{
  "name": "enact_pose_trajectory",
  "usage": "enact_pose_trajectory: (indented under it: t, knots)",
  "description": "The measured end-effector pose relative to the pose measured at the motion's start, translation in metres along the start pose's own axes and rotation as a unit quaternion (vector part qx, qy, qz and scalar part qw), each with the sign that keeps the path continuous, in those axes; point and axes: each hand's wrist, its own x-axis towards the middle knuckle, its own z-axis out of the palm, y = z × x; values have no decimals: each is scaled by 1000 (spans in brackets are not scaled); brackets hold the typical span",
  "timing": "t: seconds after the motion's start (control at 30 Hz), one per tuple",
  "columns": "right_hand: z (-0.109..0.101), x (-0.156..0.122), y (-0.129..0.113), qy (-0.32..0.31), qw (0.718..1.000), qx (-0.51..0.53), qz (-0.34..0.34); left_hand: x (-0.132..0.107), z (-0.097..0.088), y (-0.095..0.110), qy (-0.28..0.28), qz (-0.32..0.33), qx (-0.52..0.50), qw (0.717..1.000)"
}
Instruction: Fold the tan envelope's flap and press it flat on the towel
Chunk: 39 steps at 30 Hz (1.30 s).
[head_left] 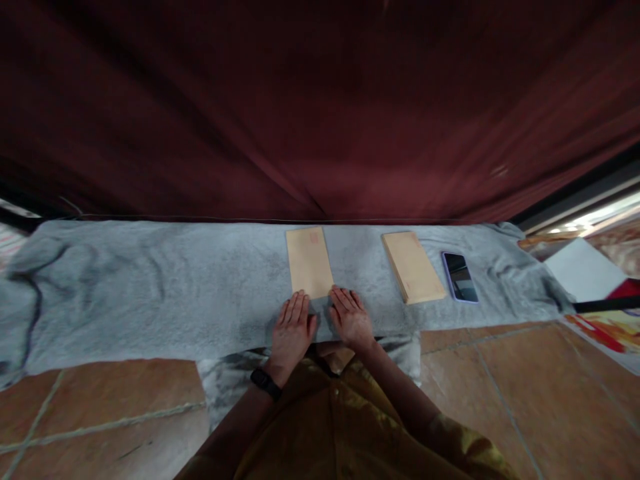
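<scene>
One envelope (309,260) lies flat in front of me, mid-cloth, long side running away from me. My left hand (293,327) and right hand (353,320) sit at its two near corners, apart from each other, palms down, fingertips on or right at the edge. Neither is clamped on anything; fingers extended, thumbs out to the side. Can't tell from this high view how hard I'm pressing, or if there's more than one layer under my fingers.

Risks, my guess: uneven push from the two sides could skew the envelope or bend a corner. Soft cloth (200,287) below gives little backing, so a hard press may crease the paper, and a dragged palm could ruck the pile and shift everything on it. The stack (415,267) to the right looks loose; a knock from my right forearm could fan it out or shove it into the phone (460,277) just beside it.

Materials: envelope is tan paper, matte, thin, rectangular, faint red print (314,237) at the far right corner. Stack: same tan, thicker block, set at a slant. Phone: glossy dark screen, pale purple rim, rounded corners. Cloth: grey, plush, wrinkled towards the ends. Band (266,384) on my left wrist: black, smooth. Beyond, a dark red drape (320,120) with soft folds; below, brownish-orange floor tiles (125,400) with pale grout.
</scene>
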Motion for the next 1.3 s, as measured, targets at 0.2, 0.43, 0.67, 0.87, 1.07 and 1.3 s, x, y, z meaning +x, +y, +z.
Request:
enact_pose_trajectory:
  t: [0.2,0.43,0.67,0.87,1.07,1.3]
  knots:
    - [-2,-3,3,3,1000,-6,11,-4,-6,-3,10,-17,18,1000]
    - [-3,4,-5,26,1000,3,14,-6,-7,-2,-19,-34,58,998]
    - [7,23,-42,-23,994,53,-91,-7,-7,-2,-41,-34,85,995]
    - [10,22,-43,-41,995,42,-77,-7,-8,-2,-46,-41,97,993]
    - [6,13,-22,-38,998,13,-54,-8,-7,0,-30,-49,73,996]
    - [7,9,-15,-28,998,4,-49,-7,-18,-24,7,-54,-19,998]
